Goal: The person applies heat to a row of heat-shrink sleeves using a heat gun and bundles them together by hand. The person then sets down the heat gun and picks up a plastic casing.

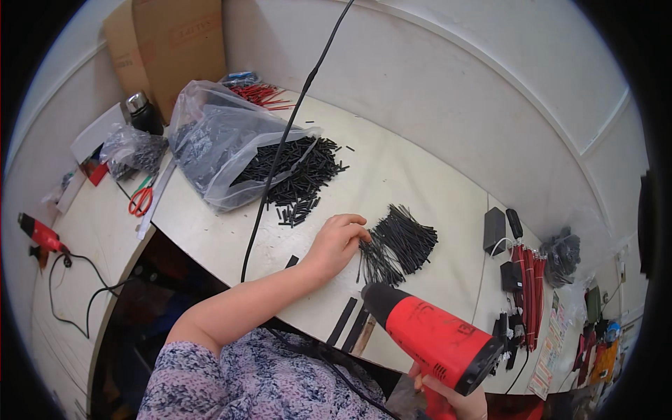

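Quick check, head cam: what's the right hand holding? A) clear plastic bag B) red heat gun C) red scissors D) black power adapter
B: the right hand grips the handle of the red heat gun, its black nozzle aimed toward the bundle of thin black tubes that the left hand touches on the table.

The left forearm came bare out of a patterned sleeve at the lower edge and stretched up across the near edge of the surface, wrist slightly bent. The left hand [337, 241] lay palm down toward the middle of the surface, fingers curled loosely and their tips pressed down. The right hand [451, 399], low beyond the near edge, was mostly hidden, fingers wrapped tight in a fist-like grip.
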The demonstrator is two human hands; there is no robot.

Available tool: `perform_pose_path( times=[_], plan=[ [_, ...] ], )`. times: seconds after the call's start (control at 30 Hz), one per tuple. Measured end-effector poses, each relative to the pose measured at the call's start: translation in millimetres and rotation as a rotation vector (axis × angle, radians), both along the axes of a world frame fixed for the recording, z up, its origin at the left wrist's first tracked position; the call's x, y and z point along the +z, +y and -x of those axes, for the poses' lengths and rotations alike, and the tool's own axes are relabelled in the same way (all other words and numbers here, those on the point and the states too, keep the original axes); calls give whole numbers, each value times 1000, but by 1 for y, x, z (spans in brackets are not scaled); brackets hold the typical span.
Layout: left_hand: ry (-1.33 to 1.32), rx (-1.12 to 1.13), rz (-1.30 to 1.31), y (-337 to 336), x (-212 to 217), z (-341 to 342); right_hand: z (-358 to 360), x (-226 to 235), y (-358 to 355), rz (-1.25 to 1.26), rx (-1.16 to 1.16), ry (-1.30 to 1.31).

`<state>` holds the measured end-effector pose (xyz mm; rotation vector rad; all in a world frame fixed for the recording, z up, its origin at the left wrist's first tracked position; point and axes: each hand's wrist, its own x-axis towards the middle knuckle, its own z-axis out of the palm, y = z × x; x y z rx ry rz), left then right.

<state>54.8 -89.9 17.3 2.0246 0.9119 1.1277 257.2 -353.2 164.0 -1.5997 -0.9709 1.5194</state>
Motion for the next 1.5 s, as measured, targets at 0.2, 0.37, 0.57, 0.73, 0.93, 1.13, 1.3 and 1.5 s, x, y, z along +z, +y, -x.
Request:
perform_pose_path(
  times=[0.2,0.37,0.57,0.73,0.93,1.13,1.3,1.5],
  plan=[
    [30,-38,-94,-2,-3,-4,-2,17,-5,2,-109,40],
    [117,-163,-308,-3,-4,-5,-12,6,-14,-33,-125,-59],
    [240,-251,-377,-12,1,-6,-19,7,-18,29,-113,-46],
    [308,-309,-353,-12,1,-4,-30,-7,-12,-50,-188,-96],
    [276,-281,-305,-12,2,-6,-21,1,-10,-3,-132,-12],
    [228,-260,-294,-9,-1,-9,-26,-3,-4,-47,-163,47],
    [242,-261,-294,-8,-1,-9,-29,-7,-2,-70,-196,-23],
    [321,-269,-371,-15,1,-14,-37,-14,-8,-89,-69,-32]
  ],
)
